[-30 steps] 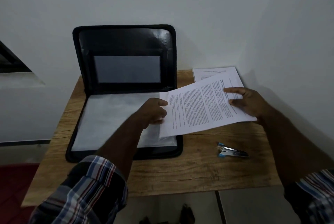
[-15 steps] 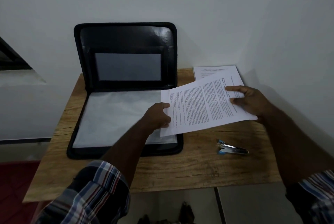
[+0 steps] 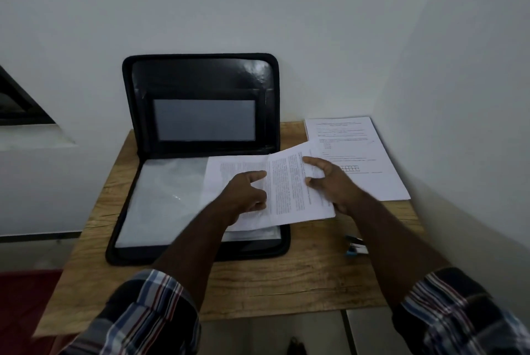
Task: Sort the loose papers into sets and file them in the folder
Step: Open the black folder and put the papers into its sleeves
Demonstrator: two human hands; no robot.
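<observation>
so the printed sheets (image 3: 298, 188) are half over the open folder (image 3: 200, 82) right now, angled across its lower right corner, and that's where I think this gets messy: the right hand (image 3: 329, 182) is pinching the set near its right edge with thumb under and fingers on top, while the left hand (image 3: 246, 191) has its index finger stretched out onto the page and the rest curled, can't really tell if it's gripping an edge or just pressing. If the sheets aren't squared up they could fan apart or catch on the clear sleeve (image 3: 166, 191) and crumple instead of sliding in. Also the other pile of papers (image 3: 370, 165) sits just beside on the table (image 3: 286, 277), touching or under the held set, so a sloppy drag could pull a stray page along and mix the sets. The stapler (image 3: 357, 248) near the right forearm could get knocked off too
</observation>
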